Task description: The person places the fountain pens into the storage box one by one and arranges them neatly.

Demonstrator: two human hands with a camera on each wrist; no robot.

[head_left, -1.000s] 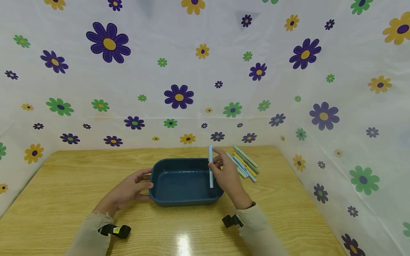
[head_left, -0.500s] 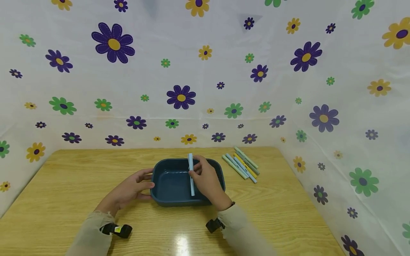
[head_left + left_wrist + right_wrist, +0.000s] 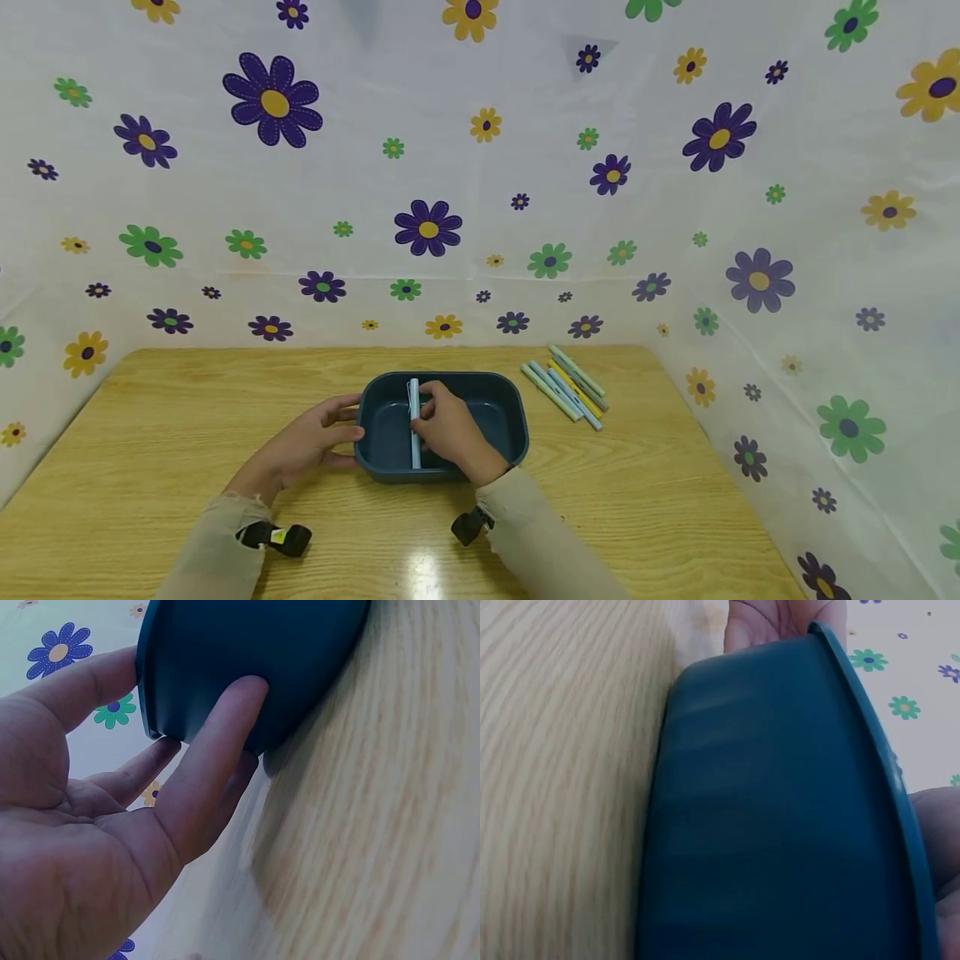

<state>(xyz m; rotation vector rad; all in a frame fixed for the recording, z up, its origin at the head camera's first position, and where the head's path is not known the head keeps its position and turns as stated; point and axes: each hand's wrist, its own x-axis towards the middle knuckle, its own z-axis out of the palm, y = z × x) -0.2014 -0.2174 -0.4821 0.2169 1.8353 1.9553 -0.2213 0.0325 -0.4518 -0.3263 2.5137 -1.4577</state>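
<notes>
A dark blue rectangular tub (image 3: pixel 495 425) stands on the wooden table. My right hand (image 3: pixel 452 429) is over the tub and pinches a light blue pen (image 3: pixel 416 429) with a clip. The pen lies lengthwise from the tub's back side toward its front, left of the middle. At the tub's left end, my left hand (image 3: pixel 307 442) rests spread fingers against the outer wall. In the left wrist view, one straight finger (image 3: pixel 225 735) touches the tub's end wall (image 3: pixel 217 645). The tub's side wall (image 3: pixel 780 802) hides most of the right hand in the right wrist view.
Several pens lie in a loose group to the right of the tub, among them a light green pen (image 3: pixel 550 392), a yellow pen (image 3: pixel 592 407) and a blue pen (image 3: pixel 588 412). A white flowered cloth (image 3: pixel 352 167) hangs behind the table (image 3: pixel 225 383) and along its right side.
My right hand has carried the light blue pen leftward across the tub and lowered it into it. My left hand stays at the tub's left end.
</notes>
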